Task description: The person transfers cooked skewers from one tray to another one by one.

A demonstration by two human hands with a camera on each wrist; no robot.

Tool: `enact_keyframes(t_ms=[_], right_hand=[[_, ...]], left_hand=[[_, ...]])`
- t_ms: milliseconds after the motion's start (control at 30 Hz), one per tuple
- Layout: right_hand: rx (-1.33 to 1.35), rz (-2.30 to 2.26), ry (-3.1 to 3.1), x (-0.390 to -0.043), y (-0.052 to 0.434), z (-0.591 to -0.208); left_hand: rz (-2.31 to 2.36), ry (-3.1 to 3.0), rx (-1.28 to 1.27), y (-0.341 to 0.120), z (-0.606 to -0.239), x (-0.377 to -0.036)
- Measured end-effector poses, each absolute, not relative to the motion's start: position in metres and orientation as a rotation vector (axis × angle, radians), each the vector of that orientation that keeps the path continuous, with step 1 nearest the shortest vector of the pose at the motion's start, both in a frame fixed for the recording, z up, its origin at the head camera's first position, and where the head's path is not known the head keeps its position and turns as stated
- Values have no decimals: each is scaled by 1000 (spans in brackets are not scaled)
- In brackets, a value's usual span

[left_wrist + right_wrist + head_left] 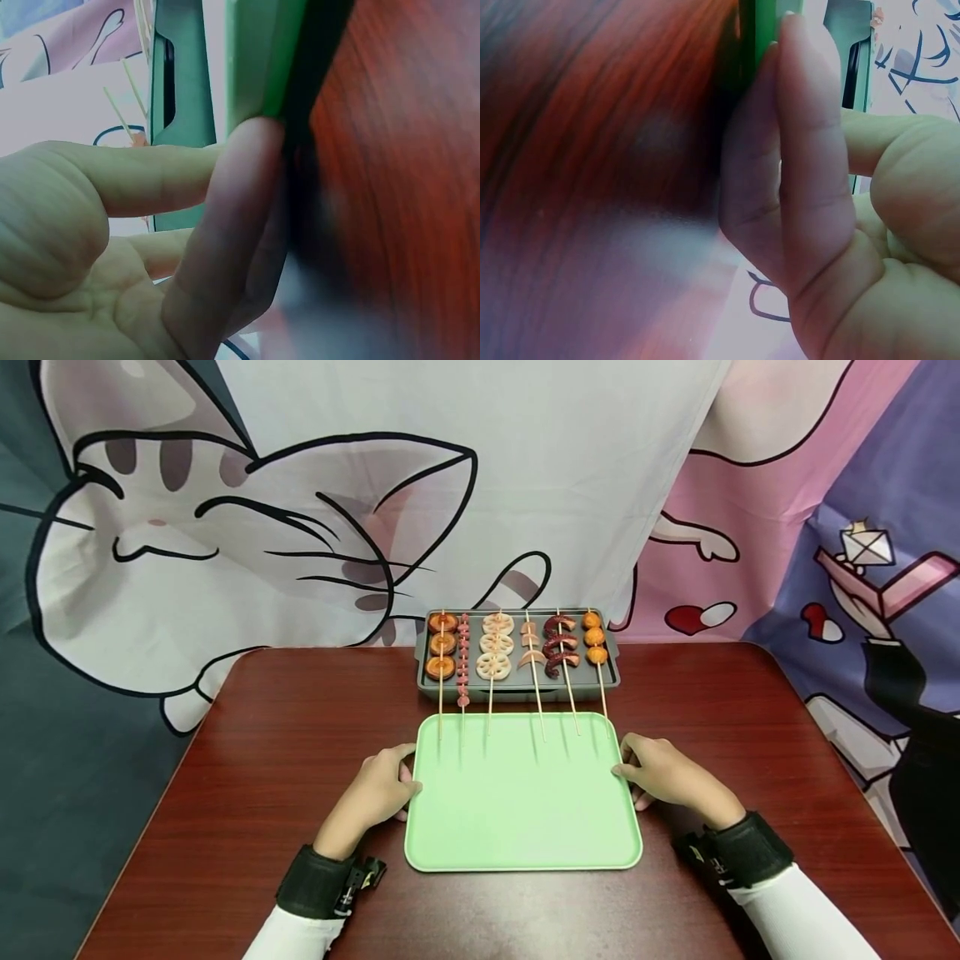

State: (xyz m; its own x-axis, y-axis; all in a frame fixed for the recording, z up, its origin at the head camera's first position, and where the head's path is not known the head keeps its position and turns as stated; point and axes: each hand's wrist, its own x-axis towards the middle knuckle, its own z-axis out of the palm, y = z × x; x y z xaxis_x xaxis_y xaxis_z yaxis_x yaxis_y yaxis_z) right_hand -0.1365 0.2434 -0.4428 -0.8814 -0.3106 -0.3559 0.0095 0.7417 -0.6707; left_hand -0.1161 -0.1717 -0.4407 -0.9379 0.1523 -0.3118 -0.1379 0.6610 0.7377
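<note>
A light green tray (517, 810) lies flat on the dark red table (285, 735). My left hand (386, 781) holds its left edge and my right hand (660, 768) holds its right edge. In the left wrist view the fingers (232, 225) lie against the green tray rim (255, 60) with the thumb reaching toward it. The right wrist view shows the same: fingers (802, 150) pressed along the green rim (769, 30). Behind the tray stands a grey grill pan (517, 691) with several food skewers (491, 656), whose sticks reach over the tray's far edge.
A cartoon-printed cloth (300, 527) hangs behind the table. Both wrists wear black bands over white sleeves. The grey pan (180, 75) also shows past the left fingers. The table's left and right edges lie well outside the hands.
</note>
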Motion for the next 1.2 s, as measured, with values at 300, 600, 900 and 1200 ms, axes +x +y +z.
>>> enact_keyframes(t_ms=[300,600,900,1200], right_hand=[[-245,-973,2483,-138,246,-439],[-309,-903,2542,-144,253,-438],[-400,-1055,2468,-150,262,-428],[-284,-1438,2250,-160,261,-424]], left_hand=[[1208,2526,26,-173,-442,-115],[1230,2523,20,-174,-443,-116],[1244,2520,9,-175,-445,-115],[1241,2523,14,-175,-445,-115]])
